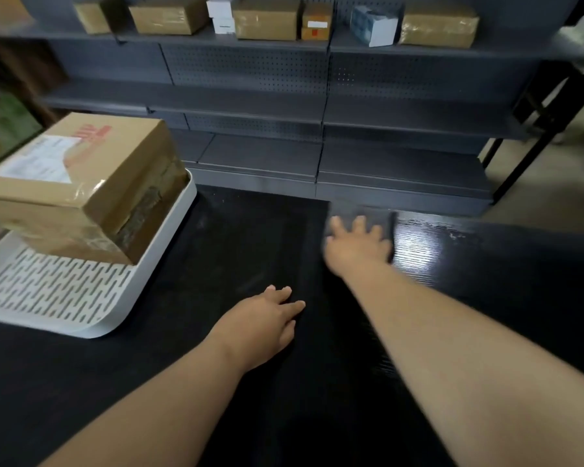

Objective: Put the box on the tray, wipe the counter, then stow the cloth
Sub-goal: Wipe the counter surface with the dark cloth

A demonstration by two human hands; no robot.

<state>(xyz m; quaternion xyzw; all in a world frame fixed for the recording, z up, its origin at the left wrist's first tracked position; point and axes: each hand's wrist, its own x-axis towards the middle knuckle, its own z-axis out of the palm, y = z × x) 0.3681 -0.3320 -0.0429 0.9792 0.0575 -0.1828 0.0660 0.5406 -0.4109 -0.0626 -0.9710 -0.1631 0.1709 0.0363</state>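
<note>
A taped cardboard box (81, 183) with a white label rests on the white slotted tray (54, 298) at the left of the black counter (216, 247). My right hand (354, 244) is stretched out to the counter's far edge, fingers spread, pressing flat on a dark grey cloth (383, 215). Hand and cloth are blurred with motion. My left hand (267, 321) lies palm down on the bare counter near the middle, holding nothing. A wet, shiny patch (418, 251) shows just right of the cloth.
Grey metal shelves (257, 106) stand behind the counter, with several cardboard and white boxes (267, 18) on the top shelf. A black table leg (536, 136) stands at the right over a beige floor.
</note>
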